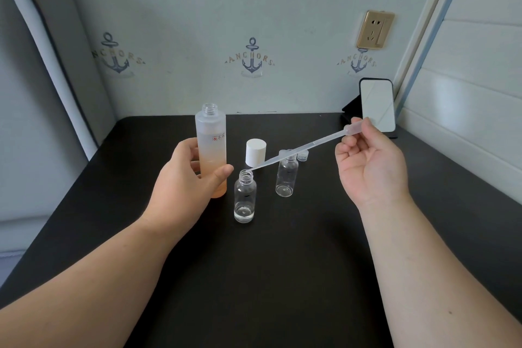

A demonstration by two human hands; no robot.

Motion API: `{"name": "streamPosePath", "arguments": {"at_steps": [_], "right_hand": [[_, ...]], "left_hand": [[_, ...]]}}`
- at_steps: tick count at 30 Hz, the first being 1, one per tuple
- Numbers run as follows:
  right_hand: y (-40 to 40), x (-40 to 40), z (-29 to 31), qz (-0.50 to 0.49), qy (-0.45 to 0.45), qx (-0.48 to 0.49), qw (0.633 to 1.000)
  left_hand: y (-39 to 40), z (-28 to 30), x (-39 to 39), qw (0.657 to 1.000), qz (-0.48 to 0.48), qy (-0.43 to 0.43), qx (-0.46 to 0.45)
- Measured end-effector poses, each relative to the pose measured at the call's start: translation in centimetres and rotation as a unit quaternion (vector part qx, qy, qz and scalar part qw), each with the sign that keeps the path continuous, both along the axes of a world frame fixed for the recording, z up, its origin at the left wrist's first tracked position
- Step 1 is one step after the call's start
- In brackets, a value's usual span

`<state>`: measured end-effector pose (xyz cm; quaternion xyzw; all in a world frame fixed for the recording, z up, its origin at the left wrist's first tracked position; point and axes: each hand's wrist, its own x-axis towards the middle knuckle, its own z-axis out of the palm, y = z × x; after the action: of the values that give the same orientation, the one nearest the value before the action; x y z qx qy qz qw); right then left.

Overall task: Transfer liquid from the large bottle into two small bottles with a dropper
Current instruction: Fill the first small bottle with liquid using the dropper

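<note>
The large frosted bottle (211, 150), uncapped with orange-tinted liquid low in it, stands upright on the black table (282, 263). My left hand (186, 178) grips its lower half. My right hand (370, 161) pinches the bulb of a clear plastic dropper (305, 150), which slants down to the left. Its tip sits at the open mouth of the near small clear bottle (245, 198), which holds a little clear liquid at the bottom. The second small bottle (287, 175) stands behind to the right and looks empty.
A white cap (255, 152) stands behind the small bottles, with a small clear cap (302, 155) to its right. A phone (377, 104) leans on a stand at the table's back right. Walls close in behind and on the right.
</note>
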<state>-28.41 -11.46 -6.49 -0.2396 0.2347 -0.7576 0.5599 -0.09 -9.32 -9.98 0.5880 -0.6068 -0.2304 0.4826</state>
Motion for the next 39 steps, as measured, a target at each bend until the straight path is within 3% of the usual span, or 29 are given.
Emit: {"name": "streamPosePath", "arguments": {"at_steps": [4,7,10,16,21,39], "right_hand": [[0.0,0.0,0.0,0.002,0.004,-0.004,1.0],[0.0,0.1,-0.1,0.004,0.016,-0.005,1.0],[0.0,0.0,-0.1,0.006,0.012,-0.008,1.0],[0.0,-0.1,-0.2,0.008,0.022,-0.011,1.0],[0.1,-0.1,-0.1,0.011,0.016,-0.015,1.0],[0.0,0.2,-0.2,0.009,0.037,-0.013,0.999]], "left_hand": [[0.8,0.4,0.1,0.997,0.01,0.043,-0.059],[1.5,0.7,0.4,0.987,0.051,0.021,-0.154],[2.3,0.8,0.2,0.979,0.018,-0.015,-0.201],[2.6,0.7,-0.6,0.985,-0.129,-0.043,-0.104],[2.1,0.3,-0.7,0.972,-0.186,-0.138,-0.039],[1.8,-0.2,-0.4,0.956,-0.223,-0.176,-0.072]]}}
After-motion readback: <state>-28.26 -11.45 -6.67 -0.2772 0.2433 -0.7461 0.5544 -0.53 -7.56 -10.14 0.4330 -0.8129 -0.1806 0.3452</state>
